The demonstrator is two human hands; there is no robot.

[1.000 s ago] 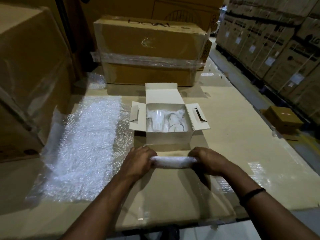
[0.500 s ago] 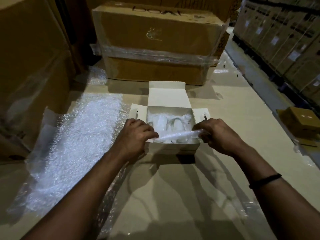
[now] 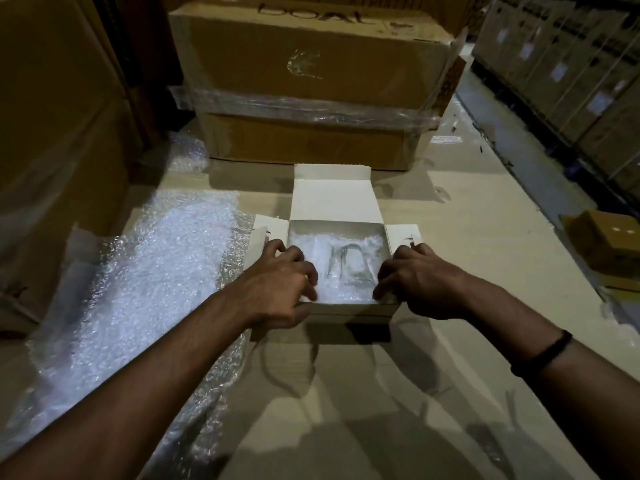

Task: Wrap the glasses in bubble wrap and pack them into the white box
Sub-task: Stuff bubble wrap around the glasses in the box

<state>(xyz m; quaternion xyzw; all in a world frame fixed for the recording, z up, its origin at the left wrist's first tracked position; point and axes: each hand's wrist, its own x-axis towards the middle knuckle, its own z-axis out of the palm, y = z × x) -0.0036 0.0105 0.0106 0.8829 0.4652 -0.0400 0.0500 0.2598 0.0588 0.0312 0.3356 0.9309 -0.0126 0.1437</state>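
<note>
While two hands reach into one open white box [image 3: 349, 311] on a bench [image 3: 450, 237], a bubble-wrapped bundle [image 3: 341, 294] lies inside along its near wall.
The left hand [image 3: 277, 289] and right hand [image 3: 420, 282] sit apart at opposite ends of the bundle, fingers curled over the box's side walls; whether they pinch the wrap or only touch it cannot be told. Behind the bundle, the glasses [image 3: 346, 259] already in the box blur into pale wrapping, and only one clear rim stands out, so their number is uncertain. Three box flaps stand open. One large bubble wrap sheet [image 3: 156, 271] lies left of the box, its near end cut off. One black wristband [image 3: 543, 351] circles the right wrist. One big film-bound carton [image 3: 311, 64] stands behind, its top cut off.
</note>
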